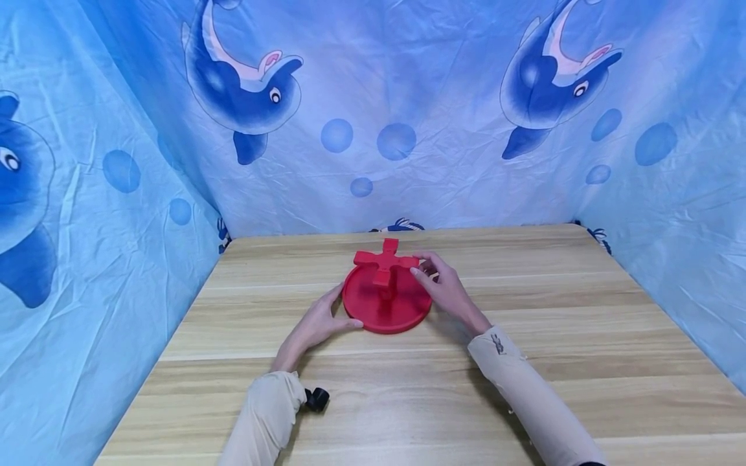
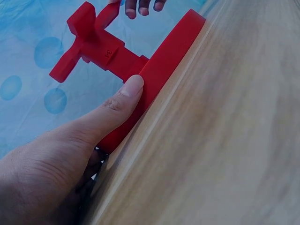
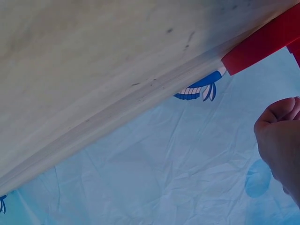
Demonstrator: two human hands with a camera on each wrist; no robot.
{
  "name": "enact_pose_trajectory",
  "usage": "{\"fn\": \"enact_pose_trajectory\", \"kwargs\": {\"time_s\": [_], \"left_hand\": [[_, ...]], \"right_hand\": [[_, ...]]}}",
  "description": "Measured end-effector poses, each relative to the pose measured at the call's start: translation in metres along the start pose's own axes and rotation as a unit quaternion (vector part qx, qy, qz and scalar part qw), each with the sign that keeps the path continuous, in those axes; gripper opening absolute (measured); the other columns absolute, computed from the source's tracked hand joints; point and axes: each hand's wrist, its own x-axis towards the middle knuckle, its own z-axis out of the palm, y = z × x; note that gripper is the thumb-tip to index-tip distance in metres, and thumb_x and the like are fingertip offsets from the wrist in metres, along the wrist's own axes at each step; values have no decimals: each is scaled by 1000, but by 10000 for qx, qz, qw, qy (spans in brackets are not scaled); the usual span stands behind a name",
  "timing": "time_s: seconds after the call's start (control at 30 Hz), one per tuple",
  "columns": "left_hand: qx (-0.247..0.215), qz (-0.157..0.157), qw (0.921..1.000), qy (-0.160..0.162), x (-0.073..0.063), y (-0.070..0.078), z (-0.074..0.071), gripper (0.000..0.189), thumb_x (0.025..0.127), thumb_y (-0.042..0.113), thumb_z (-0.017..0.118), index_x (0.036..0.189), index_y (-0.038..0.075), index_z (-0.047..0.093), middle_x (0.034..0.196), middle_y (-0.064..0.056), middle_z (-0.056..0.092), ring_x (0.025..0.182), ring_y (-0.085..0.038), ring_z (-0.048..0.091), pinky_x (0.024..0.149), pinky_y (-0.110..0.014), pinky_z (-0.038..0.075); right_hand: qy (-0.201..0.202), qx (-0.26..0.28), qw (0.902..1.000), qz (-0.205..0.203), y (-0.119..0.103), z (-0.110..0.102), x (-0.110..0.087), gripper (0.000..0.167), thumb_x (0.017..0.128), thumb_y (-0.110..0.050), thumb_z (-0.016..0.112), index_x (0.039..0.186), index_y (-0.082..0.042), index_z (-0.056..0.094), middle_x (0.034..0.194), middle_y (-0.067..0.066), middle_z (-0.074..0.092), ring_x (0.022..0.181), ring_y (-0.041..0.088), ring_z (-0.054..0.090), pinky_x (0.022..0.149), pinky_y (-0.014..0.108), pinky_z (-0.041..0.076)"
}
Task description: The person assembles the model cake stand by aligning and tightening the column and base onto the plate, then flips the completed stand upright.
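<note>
A red round base with a raised rim lies flat on the wooden table. From its middle rises a short post, topped by a red four-armed cross. My left hand grips the base at its left side. In the left wrist view its thumb presses on the rim, while the other fingers are mostly hidden. My right hand pinches the right arm of the cross between thumb and fingers. The right wrist view shows that hand with curled fingers, its fingertips partly cut off by the frame edge.
The wooden table runs back to a blue dolphin-print cloth, which also hangs at both sides. A small black object sits at the left sleeve's cuff.
</note>
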Motion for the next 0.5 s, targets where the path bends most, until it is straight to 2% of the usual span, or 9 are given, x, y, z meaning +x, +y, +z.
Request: {"fn": "enact_pose_trajectory", "kwargs": {"time_s": [0.27,0.5], "left_hand": [[-14,-59,10000,-9,-2,2,-1,112,75,59,88,165,23,31,161,3,41,148,-25,35,114,-59,38],[41,-82,10000,3,-3,3,-1,112,76,58,88,165,23,31,161,1,41,147,-27,36,113,-59,39]], "right_hand": [[18,17,10000,-6,-2,1,-5,45,101,-19,70,140,-2,57,111,10,64,100,27,59,83,35,54],[54,79,9999,-91,-3,2,-8,39,101,-17,69,137,-5,59,106,10,65,96,26,59,79,30,53]]}}
